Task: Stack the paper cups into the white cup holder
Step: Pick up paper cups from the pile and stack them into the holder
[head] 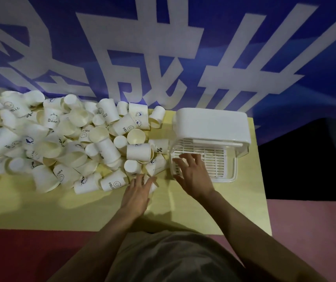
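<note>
A big heap of white paper cups (65,139) lies across the left and middle of the pale yellow table (81,208). The white cup holder (212,125) stands at the right, with a slatted tray (214,159) at its front. My left hand (137,194) lies over a cup (152,185) at the heap's near edge, fingers stretched out on it. My right hand (191,176) hovers with spread fingers over the tray's left corner and holds nothing.
A blue banner (163,47) with large white characters hangs behind the table. A black block (309,159) stands to the right of the table. Red and pink floor (305,231) shows at the near side. The table's right edge is close to the holder.
</note>
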Demonstrator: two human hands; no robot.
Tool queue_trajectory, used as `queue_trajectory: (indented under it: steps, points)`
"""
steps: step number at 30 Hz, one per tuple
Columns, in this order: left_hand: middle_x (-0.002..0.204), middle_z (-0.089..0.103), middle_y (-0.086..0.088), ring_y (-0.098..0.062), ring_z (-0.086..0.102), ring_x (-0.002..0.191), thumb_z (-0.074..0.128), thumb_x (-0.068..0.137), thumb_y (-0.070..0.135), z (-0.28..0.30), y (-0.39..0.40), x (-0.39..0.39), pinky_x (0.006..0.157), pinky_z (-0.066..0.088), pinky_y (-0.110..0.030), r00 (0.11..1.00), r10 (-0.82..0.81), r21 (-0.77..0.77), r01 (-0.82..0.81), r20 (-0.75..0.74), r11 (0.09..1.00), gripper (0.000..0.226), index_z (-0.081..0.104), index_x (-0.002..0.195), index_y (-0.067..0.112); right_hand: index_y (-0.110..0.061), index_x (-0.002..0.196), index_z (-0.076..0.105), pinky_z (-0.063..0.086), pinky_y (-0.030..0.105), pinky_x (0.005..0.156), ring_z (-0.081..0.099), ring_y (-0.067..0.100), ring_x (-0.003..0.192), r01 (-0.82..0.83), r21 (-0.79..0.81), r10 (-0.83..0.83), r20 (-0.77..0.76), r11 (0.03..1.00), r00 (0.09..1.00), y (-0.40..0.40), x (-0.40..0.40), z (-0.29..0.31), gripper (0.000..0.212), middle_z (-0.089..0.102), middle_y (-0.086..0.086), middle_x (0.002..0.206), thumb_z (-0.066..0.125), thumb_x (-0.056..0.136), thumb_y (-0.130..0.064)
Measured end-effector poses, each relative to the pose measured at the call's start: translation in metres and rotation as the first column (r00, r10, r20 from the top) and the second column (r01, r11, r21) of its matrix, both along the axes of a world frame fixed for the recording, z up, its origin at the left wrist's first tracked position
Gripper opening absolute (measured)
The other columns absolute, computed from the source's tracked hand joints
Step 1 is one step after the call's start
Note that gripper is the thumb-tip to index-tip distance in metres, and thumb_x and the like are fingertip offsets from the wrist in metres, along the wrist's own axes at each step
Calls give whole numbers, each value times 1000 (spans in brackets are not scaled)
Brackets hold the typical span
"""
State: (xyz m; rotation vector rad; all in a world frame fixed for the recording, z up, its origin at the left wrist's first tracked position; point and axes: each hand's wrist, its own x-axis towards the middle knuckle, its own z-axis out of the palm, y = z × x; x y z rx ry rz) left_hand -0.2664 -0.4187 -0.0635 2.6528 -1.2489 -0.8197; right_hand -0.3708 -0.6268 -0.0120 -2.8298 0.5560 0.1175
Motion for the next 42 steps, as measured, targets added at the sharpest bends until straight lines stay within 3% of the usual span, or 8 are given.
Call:
queue_trajectory:
  steps: [6, 13, 17, 24, 29, 35, 39, 42]
  points:
    - [129, 47, -5, -31, 57, 107, 74, 80, 21, -12, 32, 14, 83, 51, -41, 997, -30, -32, 27, -74, 999, 60, 40, 129, 27, -27, 136, 59, 50, 50, 91, 49, 37, 119, 58, 34, -55, -76, 998, 996, 29, 32, -10, 54, 59, 7, 135, 76, 85, -34]
    - [130, 39, 4, -18, 49, 112, 71, 87, 31, -2, 65, 18, 89, 51, -36, 984, 24, -234, -66, -178, 970, 52, 43, 131, 30, -29, 144, 52, 42, 47, 99, 45, 39, 126, 164, 38, -155, -165, 986, 974, 51, 56, -25, 56, 57, 9, 144, 70, 92, -38]
    - [130, 41, 4, -13, 49, 114, 74, 87, 30, 11, 80, 18, 94, 48, -29, 985, 45, -329, -99, -168, 939, 57, 44, 137, 30, -26, 146, 45, 42, 45, 95, 48, 37, 120, 224, 19, -216, -194, 974, 957, 58, 62, -31, 58, 67, 6, 131, 66, 94, -42]
    - [132, 39, 6, -14, 47, 117, 72, 89, 28, 17, 100, 25, 98, 48, -30, 984, 39, -342, -98, -175, 935, 59, 43, 140, 31, -17, 144, 40, 43, 44, 92, 53, 37, 110, 314, 108, -300, -130, 943, 945, 71, 67, -44, 66, 74, 10, 111, 72, 90, -37]
    - [131, 37, 7, -15, 46, 121, 72, 90, 28, 15, 106, 27, 99, 45, -27, 982, 36, -356, -101, -185, 929, 61, 42, 143, 30, -16, 139, 47, 51, 42, 83, 65, 36, 106, 389, 185, -368, -141, 902, 919, 85, 68, -42, 55, 71, 12, 112, 70, 93, -36]
    - [138, 33, 4, -16, 43, 128, 73, 91, 28, 16, 102, 31, 100, 46, -29, 984, 10, -349, -72, -175, 934, 70, 34, 149, 32, -14, 130, 59, 52, 51, 93, 68, 35, 104, 263, 119, -260, -40, 957, 965, 97, 44, -33, 45, 71, 11, 118, 71, 87, -23]
    - [138, 33, 3, -18, 43, 130, 72, 89, 26, 19, 95, 27, 100, 50, -33, 984, 9, -373, -76, -179, 925, 70, 36, 149, 29, -9, 141, 50, 56, 49, 87, 62, 37, 120, 106, 107, -95, -104, 989, 990, 99, 19, -35, 54, 65, 15, 133, 68, 90, -14]
    - [135, 34, 3, -19, 44, 129, 73, 85, 22, 21, 92, 21, 98, 52, -35, 984, 23, -366, -87, -176, 927, 73, 36, 148, 30, -8, 157, 29, 57, 44, 88, 43, 33, 141, 77, 161, -45, -196, 984, 980, 95, 5, -37, 66, 45, 13, 155, 59, 99, -15]
